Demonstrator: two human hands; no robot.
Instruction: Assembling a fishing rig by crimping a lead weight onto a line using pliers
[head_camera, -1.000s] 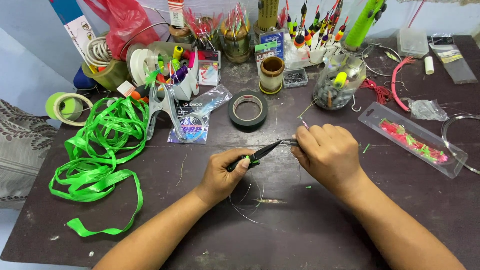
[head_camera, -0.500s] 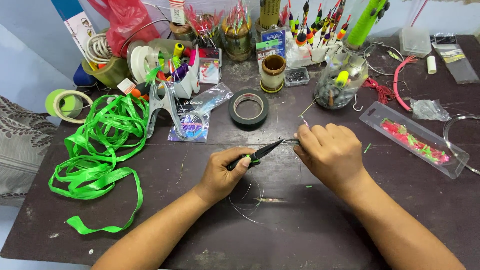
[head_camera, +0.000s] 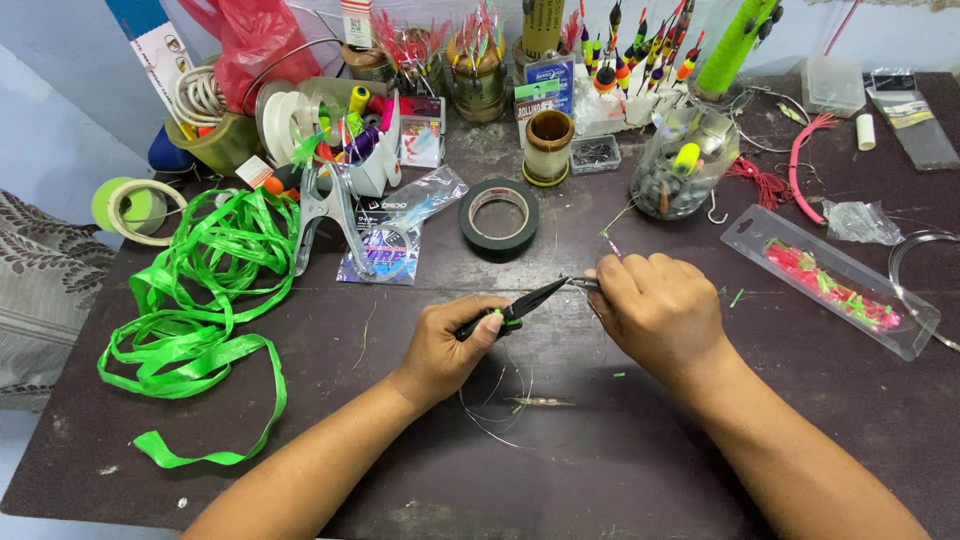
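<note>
Pliers (head_camera: 520, 308) with black handles and a thin pointed nose lie in the left hand (head_camera: 452, 345), near the middle of the dark table (head_camera: 620, 470). That hand is curled shut around the handles, thumb on top, and the nose points right and slightly far, to the fingertips of the right hand (head_camera: 660, 312). The right hand is closed too, its fingers bunched and pinching something small at the nose tip — too small to make out. Thin clear fishing line (head_camera: 500, 400) loops loosely on the table just near of both hands, with a small slim piece lying in the loops.

Far of the hands, a roll of black tape (head_camera: 499, 217) lies flat, and beside it on the left a clear plastic packet (head_camera: 395, 235). A tangle of bright green ribbon (head_camera: 200, 290) spreads over the left side of the table. To the right, a long clear plastic box (head_camera: 830, 280) holds pink and green bits. A glass jar (head_camera: 680, 175) stands far right of the tape — fishing floats (head_camera: 640, 55) stand upright behind it.
</note>
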